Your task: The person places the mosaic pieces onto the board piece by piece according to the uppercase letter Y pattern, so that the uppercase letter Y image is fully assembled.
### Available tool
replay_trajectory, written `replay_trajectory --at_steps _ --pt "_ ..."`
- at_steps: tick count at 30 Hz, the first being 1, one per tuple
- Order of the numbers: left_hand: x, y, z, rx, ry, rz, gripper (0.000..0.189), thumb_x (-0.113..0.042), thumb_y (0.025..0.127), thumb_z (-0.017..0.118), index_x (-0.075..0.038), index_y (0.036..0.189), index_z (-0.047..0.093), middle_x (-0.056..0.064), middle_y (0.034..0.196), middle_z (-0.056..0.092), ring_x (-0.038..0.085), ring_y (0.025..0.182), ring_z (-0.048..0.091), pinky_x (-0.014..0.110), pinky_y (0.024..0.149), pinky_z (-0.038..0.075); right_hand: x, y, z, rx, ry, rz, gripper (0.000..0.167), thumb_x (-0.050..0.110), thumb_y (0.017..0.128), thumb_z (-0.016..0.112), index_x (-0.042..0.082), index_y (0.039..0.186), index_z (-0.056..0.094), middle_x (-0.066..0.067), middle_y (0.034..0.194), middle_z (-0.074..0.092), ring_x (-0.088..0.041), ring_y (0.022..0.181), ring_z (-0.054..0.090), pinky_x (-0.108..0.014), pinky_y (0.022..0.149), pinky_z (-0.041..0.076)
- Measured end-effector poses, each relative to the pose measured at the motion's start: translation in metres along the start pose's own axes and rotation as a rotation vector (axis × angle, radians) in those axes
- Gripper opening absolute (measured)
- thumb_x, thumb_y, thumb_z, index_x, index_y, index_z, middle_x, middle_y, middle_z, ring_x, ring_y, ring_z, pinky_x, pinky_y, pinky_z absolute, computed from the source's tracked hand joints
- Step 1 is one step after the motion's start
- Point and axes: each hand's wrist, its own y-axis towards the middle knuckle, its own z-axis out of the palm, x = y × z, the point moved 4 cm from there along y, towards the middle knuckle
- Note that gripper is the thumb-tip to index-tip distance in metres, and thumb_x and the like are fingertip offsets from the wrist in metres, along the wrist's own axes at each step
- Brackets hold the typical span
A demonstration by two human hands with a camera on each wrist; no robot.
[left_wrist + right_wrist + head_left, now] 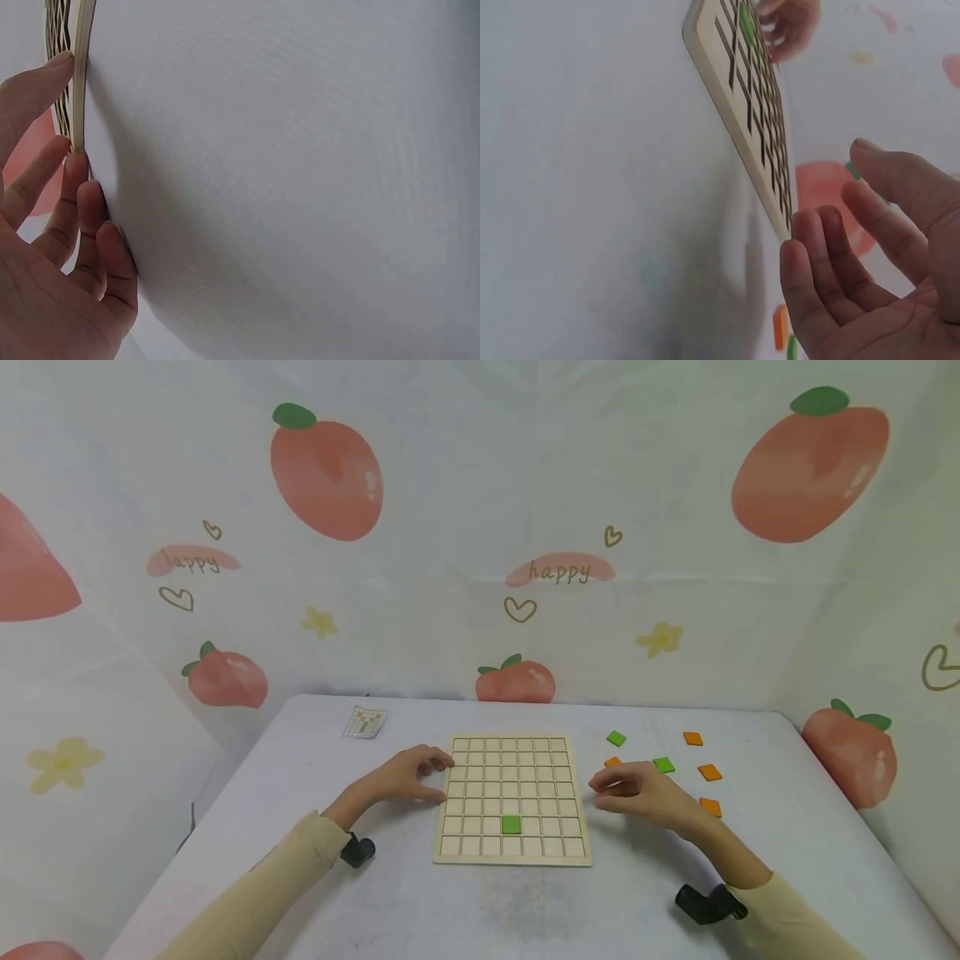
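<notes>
A pale wooden grid board [513, 862] lies on the white table, with one green square tile [512, 825] in a cell of its second row from the front. At the board's left edge is my left hand [408, 774]; in the left wrist view its thumb [37, 91] and fingertips rest along the rim, spread apart. Just beyond the right edge hovers my right hand [647, 793], fingers loosely bent and nothing between them. In the right wrist view its palm [877, 315] shows bare. An orange tile [613, 762] lies partly hidden behind this hand.
Loose tiles are scattered right of the board: green ones [617, 738] and several orange ones [693, 738]. A small card [365, 722] printed with a coloured grid lies at the back left. Behind the table [300, 760] hangs a white cloth [450, 610] with peach prints.
</notes>
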Motion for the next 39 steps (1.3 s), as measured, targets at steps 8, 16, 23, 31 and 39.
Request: replay_trajectory --at_steps 8,16,23,31,39 --pt "-0.002 -0.001 0.0 -0.002 0.002 0.021 0.054 -0.018 0.082 0.087 -0.005 0.128 0.063 0.004 0.118 0.062 0.025 0.109 0.057 0.043 0.097 0.046 -0.014 -0.013 -0.028 -0.09 -0.044 0.05 0.034 0.017 0.092 0.078 -0.002 0.118 0.069 -0.016 0.113 0.068 -0.025 0.096 0.069 -0.028 0.082 0.052" --pt "-0.003 -0.001 0.0 -0.002 -0.003 0.019 0.054 -0.017 0.082 0.087 -0.005 0.128 0.063 0.004 0.118 0.061 0.025 0.109 0.057 0.043 0.098 0.046 -0.027 -0.011 -0.047 -0.176 -0.066 0.048 0.033 0.013 0.09 0.079 -0.003 0.117 0.069 -0.009 0.088 0.055 -0.016 0.073 0.054 -0.026 0.059 0.043" --pt "-0.004 -0.001 0.0 -0.001 -0.01 0.017 0.054 -0.017 0.081 0.087 -0.005 0.128 0.064 0.004 0.117 0.061 0.025 0.108 0.057 0.043 0.097 0.046 -0.033 -0.003 -0.059 -0.217 -0.074 0.103 0.036 0.021 0.089 0.081 0.003 0.118 0.07 -0.007 0.084 0.051 -0.013 0.072 0.047 -0.025 0.061 0.04" --pt "-0.003 -0.002 -0.001 -0.002 -0.005 0.013 0.053 -0.018 0.082 0.087 -0.005 0.129 0.063 0.005 0.117 0.062 0.026 0.108 0.057 0.044 0.097 0.046 -0.039 0.013 -0.068 -0.251 -0.117 0.122 0.044 0.024 0.09 0.08 -0.002 0.123 0.066 -0.003 0.071 0.04 -0.012 0.061 0.036 -0.027 0.054 0.031" --pt "-0.002 -0.001 0.0 -0.007 0.009 0.015 0.053 -0.019 0.083 0.086 -0.006 0.129 0.063 0.004 0.117 0.062 0.025 0.108 0.057 0.043 0.097 0.046 -0.053 0.029 -0.076 -0.295 -0.149 0.153 0.048 0.024 0.087 0.084 -0.001 0.123 0.066 -0.001 0.069 0.036 -0.013 0.059 0.032 -0.027 0.053 0.03"
